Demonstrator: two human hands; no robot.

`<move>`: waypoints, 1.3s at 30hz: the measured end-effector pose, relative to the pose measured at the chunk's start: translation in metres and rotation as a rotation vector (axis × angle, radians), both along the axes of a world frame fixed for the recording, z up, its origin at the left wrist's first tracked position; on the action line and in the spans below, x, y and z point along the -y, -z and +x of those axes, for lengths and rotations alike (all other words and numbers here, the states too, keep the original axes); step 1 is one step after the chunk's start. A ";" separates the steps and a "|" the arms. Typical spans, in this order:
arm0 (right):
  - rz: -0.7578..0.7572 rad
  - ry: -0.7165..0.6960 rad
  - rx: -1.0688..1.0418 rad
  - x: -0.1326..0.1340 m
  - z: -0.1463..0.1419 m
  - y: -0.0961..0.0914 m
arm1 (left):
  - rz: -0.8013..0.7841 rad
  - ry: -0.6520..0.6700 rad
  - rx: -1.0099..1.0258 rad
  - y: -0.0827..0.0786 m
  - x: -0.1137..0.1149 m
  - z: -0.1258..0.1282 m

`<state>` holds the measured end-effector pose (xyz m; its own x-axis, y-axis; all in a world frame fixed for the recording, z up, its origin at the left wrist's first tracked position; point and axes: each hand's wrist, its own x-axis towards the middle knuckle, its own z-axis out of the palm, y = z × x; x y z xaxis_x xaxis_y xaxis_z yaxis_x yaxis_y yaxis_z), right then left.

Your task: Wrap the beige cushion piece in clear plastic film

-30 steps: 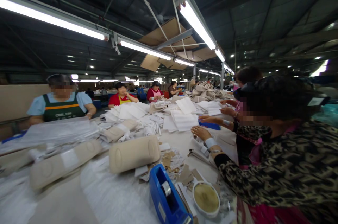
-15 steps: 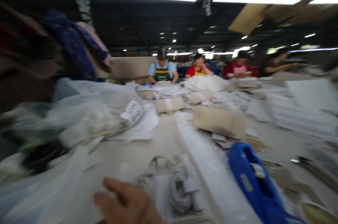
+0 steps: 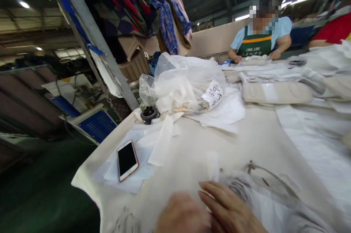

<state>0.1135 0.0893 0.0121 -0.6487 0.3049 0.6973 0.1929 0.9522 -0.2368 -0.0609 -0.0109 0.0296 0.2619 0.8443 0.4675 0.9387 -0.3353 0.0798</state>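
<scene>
At the bottom centre, my left hand [image 3: 182, 213] is smeared by motion; its fingers cannot be made out. Just right of it, my right hand [image 3: 233, 207] has its fingers stretched out toward the upper left, low over the table. It lies against a pale grey-and-white bundle of folded fabric [image 3: 263, 192], which has a thin cord loop [image 3: 270, 171] on top. Whatever is under the palm is hidden. A white paper strip [image 3: 212, 165] lies just beyond the fingertips.
A phone [image 3: 127, 160] rests on pale sheets at the left table edge. Behind it are a black round object [image 3: 149, 115] and a clear plastic bag [image 3: 189, 79] with a handwritten label. Beige packs [image 3: 287, 93] lie at right. A co-worker in a green apron [image 3: 253, 47] sits opposite.
The view has swung left, bringing the phone and table edge in; the blue tool at right has left view. One hand showed before; now both do, close together.
</scene>
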 end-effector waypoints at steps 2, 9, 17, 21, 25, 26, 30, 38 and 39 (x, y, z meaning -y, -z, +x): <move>0.008 0.031 0.022 0.002 -0.007 0.008 | -0.027 -0.291 0.057 -0.007 -0.032 -0.045; -0.075 0.113 0.176 0.017 -0.020 0.010 | -0.380 -0.901 0.098 -0.003 -0.109 -0.120; 0.031 0.197 0.257 0.023 -0.019 0.002 | -0.514 -0.868 0.407 -0.010 -0.119 -0.137; 0.051 0.238 0.274 0.026 -0.018 0.005 | -0.454 -0.746 0.636 -0.022 -0.108 -0.127; 0.060 0.259 0.216 0.026 -0.015 0.006 | -0.409 -0.553 1.131 -0.034 -0.081 -0.103; 0.074 0.260 0.173 0.025 -0.013 0.005 | -0.438 -0.482 1.272 -0.035 -0.075 -0.097; 0.112 0.374 0.043 0.019 -0.001 -0.001 | -0.610 -0.280 1.576 -0.030 -0.061 -0.078; 0.036 0.412 -0.145 0.017 0.006 -0.009 | -1.020 -0.141 1.979 -0.014 -0.061 -0.036; 0.017 0.425 -0.203 0.017 0.007 -0.010 | -1.020 -0.156 1.994 -0.013 -0.062 -0.030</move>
